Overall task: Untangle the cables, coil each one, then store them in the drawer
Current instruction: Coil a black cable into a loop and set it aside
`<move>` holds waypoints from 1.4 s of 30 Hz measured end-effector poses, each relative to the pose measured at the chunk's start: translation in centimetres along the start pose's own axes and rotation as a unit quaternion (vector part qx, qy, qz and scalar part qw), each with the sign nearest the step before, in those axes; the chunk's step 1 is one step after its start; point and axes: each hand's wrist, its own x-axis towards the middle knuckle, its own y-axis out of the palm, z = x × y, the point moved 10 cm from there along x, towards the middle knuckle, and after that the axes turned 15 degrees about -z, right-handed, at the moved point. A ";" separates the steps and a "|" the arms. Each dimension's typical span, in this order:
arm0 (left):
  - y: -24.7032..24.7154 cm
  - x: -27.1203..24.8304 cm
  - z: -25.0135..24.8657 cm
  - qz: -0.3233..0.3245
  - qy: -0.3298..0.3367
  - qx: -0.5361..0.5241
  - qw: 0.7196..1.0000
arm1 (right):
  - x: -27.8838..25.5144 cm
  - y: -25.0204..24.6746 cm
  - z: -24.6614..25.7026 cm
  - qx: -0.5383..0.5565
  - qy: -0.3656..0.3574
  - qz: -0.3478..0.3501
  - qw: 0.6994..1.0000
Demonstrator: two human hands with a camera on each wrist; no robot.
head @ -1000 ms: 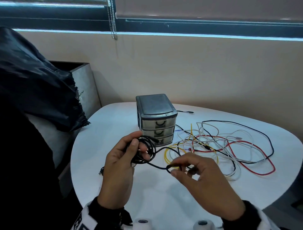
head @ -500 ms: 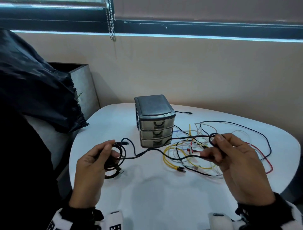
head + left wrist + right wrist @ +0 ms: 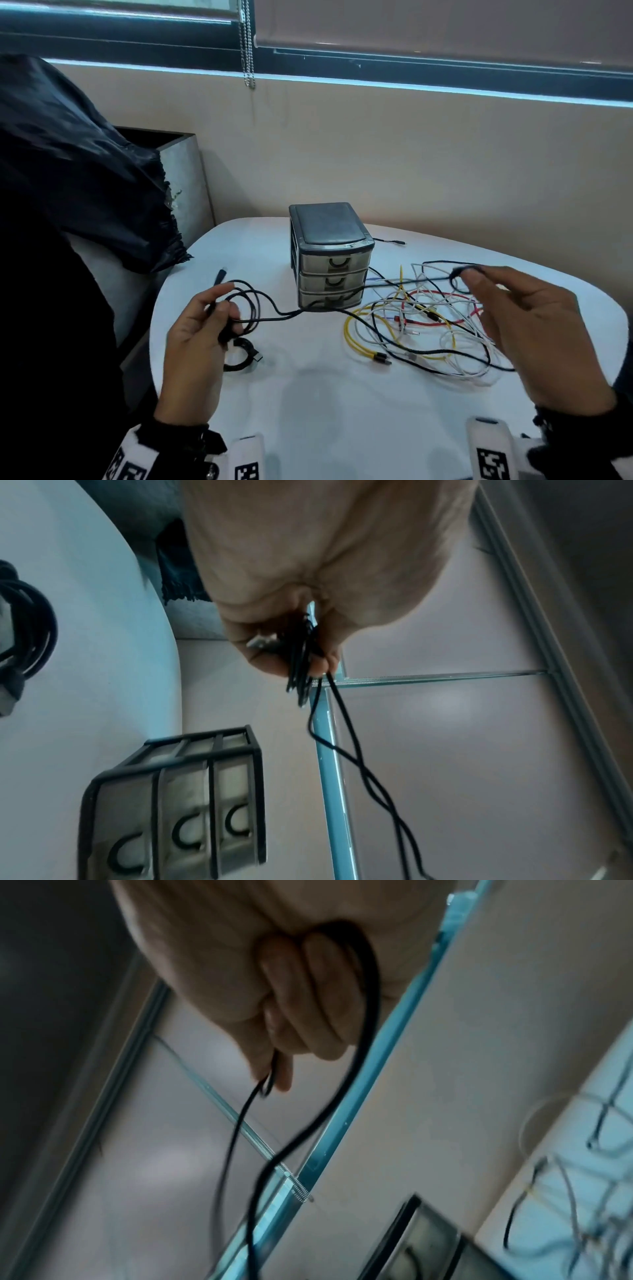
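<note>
My left hand point(image 3: 222, 308) grips a few loose loops of a black cable point(image 3: 291, 311) above the table's left side; the left wrist view shows the loops pinched in its fingers point(image 3: 274, 656). The same cable runs right, past the front of the grey three-drawer unit point(image 3: 329, 257), to my right hand point(image 3: 471, 275), which pinches it by the fingertips with the other fingers spread. In the right wrist view the cable point(image 3: 359, 1042) hangs from the curled fingers point(image 3: 301, 1001). A tangle of yellow, red, white and black cables point(image 3: 421, 318) lies under the right hand. All drawers look closed.
A coiled black cable point(image 3: 243, 356) lies on the white table point(image 3: 342, 411) just below my left hand, also in the left wrist view point(image 3: 27, 631). A dark bag point(image 3: 85, 188) and a grey box stand off the table's left edge. A wall is behind.
My hands have moved apart. The right hand drew the black cable right and up over the tangle; the left hand carried its loops leftward. The cable now spans between them.
</note>
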 end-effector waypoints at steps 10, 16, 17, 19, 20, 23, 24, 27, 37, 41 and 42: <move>-3.4 2.8 -2.6 -0.086 0.105 0.035 0.990 | 1.4 -2.3 1.1 -0.148 -0.089 0.050 0.984; -6.6 4.6 -2.2 -0.113 0.044 -0.019 0.992 | 3.5 -6.5 -1.2 -0.110 -0.012 -0.019 0.994; -6.6 4.5 -2.5 -0.112 0.054 -0.005 0.992 | 3.5 -6.3 -1.1 -0.111 -0.007 -0.020 0.994; -6.2 4.2 -2.8 -0.110 0.065 0.030 0.991 | 3.4 -5.9 -0.7 -0.108 -0.005 -0.025 0.994; -5.8 4.0 -2.9 -0.106 0.068 0.046 0.991 | 3.2 -5.7 -0.4 -0.098 -0.003 -0.027 0.995; -3.8 3.0 -3.0 -0.064 0.086 0.088 0.990 | 2.3 -4.9 0.7 -0.098 -0.008 -0.017 0.995; -2.8 2.5 -3.3 -0.045 0.103 0.115 0.987 | 2.0 -4.2 1.1 -0.095 -0.020 -0.005 0.995; 1.3 0.2 -5.2 0.004 0.168 0.198 0.966 | 0.3 -0.5 3.2 -0.063 -0.042 0.056 0.996; 14.5 -9.3 -7.5 0.300 0.160 0.167 0.926 | -3.2 6.2 4.5 0.026 -0.023 0.153 0.988; 13.9 -8.0 -6.8 0.265 0.155 0.177 0.935 | -3.3 6.2 4.1 0.016 -0.022 0.143 0.989; 13.6 -7.8 -6.6 0.262 0.150 0.180 0.936 | -3.0 6.0 4.0 0.011 -0.025 0.140 0.990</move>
